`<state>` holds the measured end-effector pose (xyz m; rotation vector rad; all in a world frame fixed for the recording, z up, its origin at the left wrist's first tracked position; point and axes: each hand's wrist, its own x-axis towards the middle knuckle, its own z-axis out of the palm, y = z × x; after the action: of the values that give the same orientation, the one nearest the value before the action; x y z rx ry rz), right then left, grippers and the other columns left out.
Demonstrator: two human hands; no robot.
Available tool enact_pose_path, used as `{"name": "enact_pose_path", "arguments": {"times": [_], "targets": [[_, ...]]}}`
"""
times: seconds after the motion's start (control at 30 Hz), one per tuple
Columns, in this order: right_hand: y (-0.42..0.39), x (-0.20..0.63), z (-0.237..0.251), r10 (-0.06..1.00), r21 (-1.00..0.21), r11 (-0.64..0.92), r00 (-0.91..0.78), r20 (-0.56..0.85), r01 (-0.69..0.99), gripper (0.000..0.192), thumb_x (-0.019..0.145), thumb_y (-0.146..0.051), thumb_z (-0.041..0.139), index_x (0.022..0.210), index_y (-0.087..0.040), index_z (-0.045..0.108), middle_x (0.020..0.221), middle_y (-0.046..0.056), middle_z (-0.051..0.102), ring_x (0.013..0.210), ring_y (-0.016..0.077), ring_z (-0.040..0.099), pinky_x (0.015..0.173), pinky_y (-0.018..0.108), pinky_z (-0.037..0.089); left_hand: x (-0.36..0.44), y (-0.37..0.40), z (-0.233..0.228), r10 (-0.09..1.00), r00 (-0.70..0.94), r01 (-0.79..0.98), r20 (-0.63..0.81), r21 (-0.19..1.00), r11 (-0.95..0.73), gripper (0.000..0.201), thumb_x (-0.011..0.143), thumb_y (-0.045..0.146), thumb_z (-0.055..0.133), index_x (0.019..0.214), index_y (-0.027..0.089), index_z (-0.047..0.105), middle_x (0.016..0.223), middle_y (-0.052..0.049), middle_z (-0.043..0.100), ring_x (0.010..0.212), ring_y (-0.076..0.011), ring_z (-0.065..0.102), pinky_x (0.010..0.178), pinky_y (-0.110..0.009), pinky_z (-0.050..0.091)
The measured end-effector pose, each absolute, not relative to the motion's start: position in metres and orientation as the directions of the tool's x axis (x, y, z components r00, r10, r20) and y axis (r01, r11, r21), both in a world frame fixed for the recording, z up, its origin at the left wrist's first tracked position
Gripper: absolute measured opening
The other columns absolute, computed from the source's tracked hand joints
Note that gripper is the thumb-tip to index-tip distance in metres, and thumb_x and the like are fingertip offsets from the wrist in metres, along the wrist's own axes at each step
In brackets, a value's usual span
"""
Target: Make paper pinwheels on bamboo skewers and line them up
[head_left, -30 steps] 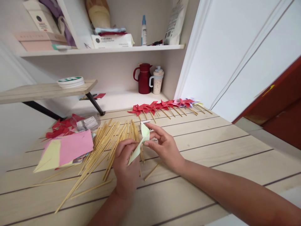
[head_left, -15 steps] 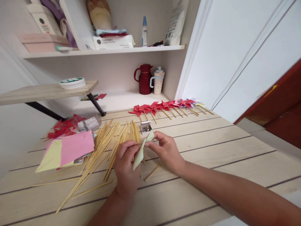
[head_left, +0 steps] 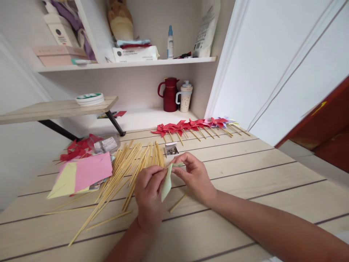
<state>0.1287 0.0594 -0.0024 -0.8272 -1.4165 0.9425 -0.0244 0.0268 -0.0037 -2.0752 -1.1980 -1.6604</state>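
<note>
Between my two hands is a piece of pale green paper (head_left: 167, 185), partly folded and held above the table. My left hand (head_left: 149, 189) is closed on its left side, fingers curled. My right hand (head_left: 193, 176) pinches its upper right part between thumb and fingers. Just beyond the hands stands a small open box (head_left: 171, 149) of shiny metal pins. Many thin wooden sticks (head_left: 122, 171) lie to the left of my left hand, and one stick (head_left: 177, 203) lies below the paper.
Finished red pinwheels (head_left: 191, 125) on sticks line the table's back edge. At the left are pink paper sheets (head_left: 94, 171), red paper pieces (head_left: 77, 147) and a clear plastic box (head_left: 106, 144). A small raised shelf (head_left: 54, 109), a red jug (head_left: 170, 96) and a cup (head_left: 185, 98) stand behind.
The view has shifted slightly, so everything sits a little lower and further right. The green paper's upper flap lies flatter under my right fingers. Both hands keep their grip.
</note>
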Motion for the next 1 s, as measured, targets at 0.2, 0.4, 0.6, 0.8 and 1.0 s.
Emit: {"name": "enact_pose_path", "arguments": {"times": [0.2, 0.4, 0.6, 0.8, 1.0], "targets": [[0.066, 0.133, -0.006, 0.888, -0.894, 0.442, -0.102, 0.448, -0.073, 0.028, 0.080, -0.032, 0.078, 0.103, -0.024, 0.065, 0.097, 0.002, 0.069, 0.088, 0.0181, 0.063, 0.085, 0.034, 0.052, -0.023, 0.027, -0.002, 0.471, -0.007, 0.676, 0.882, 0.351, -0.648, 0.016, 0.086, 0.008, 0.066, 0.095, 0.020, 0.070, 0.093, -0.002, 0.066, 0.085, -0.0148, 0.065, 0.076, -0.028, 0.053], [0.069, 0.141, -0.003, 0.874, -0.883, 0.469, -0.149, 0.462, 0.009, 0.040, 0.080, -0.037, 0.078, 0.118, -0.025, 0.070, 0.097, 0.004, 0.072, 0.088, 0.0197, 0.064, 0.086, 0.035, 0.053, -0.024, 0.026, 0.001, 0.506, -0.006, 0.638, 0.863, 0.393, -0.662, 0.014, 0.088, 0.011, 0.065, 0.093, 0.023, 0.070, 0.093, -0.002, 0.066, 0.084, -0.0155, 0.065, 0.073, -0.029, 0.054], [0.063, 0.145, 0.011, 0.802, -0.811, 0.581, -0.223, 0.554, 0.074, 0.017, 0.086, -0.040, 0.072, 0.085, -0.023, 0.074, 0.089, 0.005, 0.070, 0.090, 0.0219, 0.065, 0.083, 0.036, 0.052, -0.028, 0.023, -0.001, 0.471, 0.054, 0.683, 0.880, 0.312, -0.660, 0.018, 0.086, 0.010, 0.067, 0.097, 0.025, 0.070, 0.095, -0.001, 0.067, 0.087, -0.0167, 0.063, 0.076, -0.032, 0.051], [0.058, 0.142, 0.014, 0.790, -0.783, 0.609, -0.188, 0.584, 0.128, 0.010, 0.088, -0.031, 0.069, 0.084, -0.022, 0.071, 0.089, 0.006, 0.068, 0.087, 0.0212, 0.063, 0.081, 0.035, 0.051, -0.025, 0.023, 0.004, 0.415, 0.078, 0.714, 0.907, 0.240, -0.658, 0.017, 0.086, 0.008, 0.067, 0.093, 0.024, 0.069, 0.092, -0.001, 0.068, 0.085, -0.0166, 0.062, 0.079, -0.034, 0.048], [0.056, 0.139, 0.013, 0.787, -0.765, 0.616, -0.115, 0.606, 0.189, 0.005, 0.085, -0.028, 0.071, 0.083, -0.023, 0.070, 0.088, 0.006, 0.068, 0.089, 0.0227, 0.063, 0.082, 0.037, 0.050, -0.023, 0.023, 0.004, 0.397, 0.070, 0.736, 0.915, 0.221, -0.639, 0.017, 0.086, 0.008, 0.067, 0.094, 0.023, 0.067, 0.091, -0.002, 0.067, 0.086, -0.0173, 0.060, 0.084, -0.036, 0.045]]}}
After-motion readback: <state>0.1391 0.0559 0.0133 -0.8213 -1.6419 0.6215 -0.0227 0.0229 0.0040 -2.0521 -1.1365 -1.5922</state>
